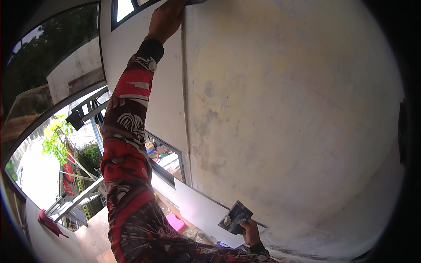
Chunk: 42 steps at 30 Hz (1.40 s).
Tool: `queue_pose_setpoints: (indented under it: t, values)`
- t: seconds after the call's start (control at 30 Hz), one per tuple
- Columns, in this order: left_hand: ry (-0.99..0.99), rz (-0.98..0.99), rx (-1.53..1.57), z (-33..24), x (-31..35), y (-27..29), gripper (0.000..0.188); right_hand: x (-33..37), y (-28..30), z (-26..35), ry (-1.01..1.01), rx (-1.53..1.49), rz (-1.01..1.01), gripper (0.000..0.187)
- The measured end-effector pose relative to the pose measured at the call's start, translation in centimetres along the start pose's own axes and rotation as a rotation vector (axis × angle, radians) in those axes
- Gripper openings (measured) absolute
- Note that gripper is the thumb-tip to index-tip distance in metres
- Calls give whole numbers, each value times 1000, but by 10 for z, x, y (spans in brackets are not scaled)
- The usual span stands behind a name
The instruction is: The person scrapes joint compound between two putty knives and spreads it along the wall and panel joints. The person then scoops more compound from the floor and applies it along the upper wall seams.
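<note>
Fingers (pixel 176 6) of the raised left hand (pixel 165 22) sit at the upper picture edge beside a dark flat tool (pixel 196 1); the frame cuts them off, so their closure on it cannot be told. Lower down, the right hand (pixel 251 233) has its fingers clamped on one corner of a tilted, dark square plate (pixel 242 211) bearing pale material (pixel 227 220). Step in hand appears to be surfacing the stained wall (pixel 285 109) near its upper left edge; the next move calls for even tool pressure and a steady plate, clear of the window frame (pixel 181 166) beyond.
</note>
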<state>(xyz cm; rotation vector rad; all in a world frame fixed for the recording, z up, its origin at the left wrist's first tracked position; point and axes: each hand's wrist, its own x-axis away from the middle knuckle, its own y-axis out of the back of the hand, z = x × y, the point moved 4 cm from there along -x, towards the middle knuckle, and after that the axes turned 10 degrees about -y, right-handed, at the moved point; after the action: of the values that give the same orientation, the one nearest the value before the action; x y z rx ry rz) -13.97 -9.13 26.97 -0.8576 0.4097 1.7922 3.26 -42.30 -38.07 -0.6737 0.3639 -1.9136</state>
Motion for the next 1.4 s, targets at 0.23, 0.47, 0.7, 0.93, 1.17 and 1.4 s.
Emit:
queue_pose_setpoints:
  t: [0.23,0.47,0.7,0.93,1.17,1.4]
  values:
    - [-11,-25,-6,0,14,-1,36,-8,16,-7,-60,50,-13,32]
    - [106,136,-35,-27,77,7,40,-12,16,-1,-49,37,-33,27]
    - [185,172,6,-111,138,20,49,-18,21,2,-77,67,6,28]
    - [267,236,24,-175,181,33,47,-7,9,14,-70,68,50,25]
    - [397,329,129,-267,235,52,44,5,-3,28,-89,112,73,25]
    - [1168,613,339,-397,303,122,32,14,-7,37,-82,76,193,27]
